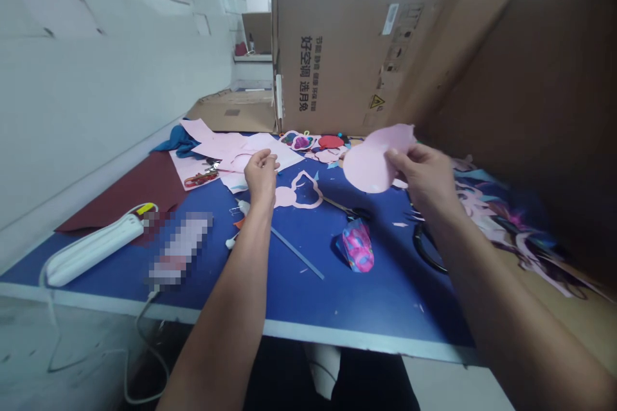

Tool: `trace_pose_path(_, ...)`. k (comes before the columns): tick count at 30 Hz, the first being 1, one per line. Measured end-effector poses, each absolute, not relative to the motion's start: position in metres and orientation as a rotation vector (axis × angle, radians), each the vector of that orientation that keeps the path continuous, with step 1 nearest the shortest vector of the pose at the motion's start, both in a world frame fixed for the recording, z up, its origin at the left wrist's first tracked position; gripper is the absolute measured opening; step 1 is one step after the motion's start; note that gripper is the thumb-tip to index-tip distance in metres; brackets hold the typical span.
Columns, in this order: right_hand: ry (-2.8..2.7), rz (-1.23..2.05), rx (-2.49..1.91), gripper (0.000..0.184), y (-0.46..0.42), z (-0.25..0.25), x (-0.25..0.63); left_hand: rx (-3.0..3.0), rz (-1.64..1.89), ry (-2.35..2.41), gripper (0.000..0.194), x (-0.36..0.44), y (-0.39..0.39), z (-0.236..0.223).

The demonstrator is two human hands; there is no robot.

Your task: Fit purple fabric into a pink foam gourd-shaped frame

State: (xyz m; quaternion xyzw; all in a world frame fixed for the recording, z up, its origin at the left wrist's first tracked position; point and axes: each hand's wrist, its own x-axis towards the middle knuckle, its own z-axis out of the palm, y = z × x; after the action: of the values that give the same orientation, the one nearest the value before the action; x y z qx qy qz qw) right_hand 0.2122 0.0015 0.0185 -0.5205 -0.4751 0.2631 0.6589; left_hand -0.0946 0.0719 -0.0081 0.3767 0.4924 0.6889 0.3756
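Observation:
My right hand (427, 173) pinches a pink rounded cut-out (373, 157) between thumb and fingers, lifted above the table. My left hand (261, 173) is over the pink sheets (231, 148), its fingers curled; whatever they may hold is hidden. Beside the left wrist lies a pink outline piece (308, 204) with an open middle. A pair of scissors (354, 212) rests between the hands, partly in shadow. Close to it is a shiny pink-and-blue packet (357, 247). Black handles (427, 247) show below my right hand.
Large cardboard boxes (366, 32) wall off the back and right of the blue table (337, 305). A white power strip (96, 250) and a dark red sheet (139, 189) lie at left. Scraps (486, 212) pile at right. A thin strip (299, 252) lies mid-table.

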Motion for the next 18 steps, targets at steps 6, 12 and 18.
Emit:
trace_pose_path(6,-0.974,0.525,-1.334,0.03,-0.016,-0.005,0.233,1.241,1.715,1.33,0.016,-0.065,0.062,-0.014)
trace_pose_path(12,-0.985,0.343,-1.336,0.027,-0.005,-0.016,0.248,2.195,1.435,1.041,0.022,-0.007,0.008,-0.024)
trace_pose_path(18,-1.021,0.308,-1.389,0.023,-0.014,-0.007,0.243,2.34,1.245,1.047,0.025,0.007,-0.011,-0.031)
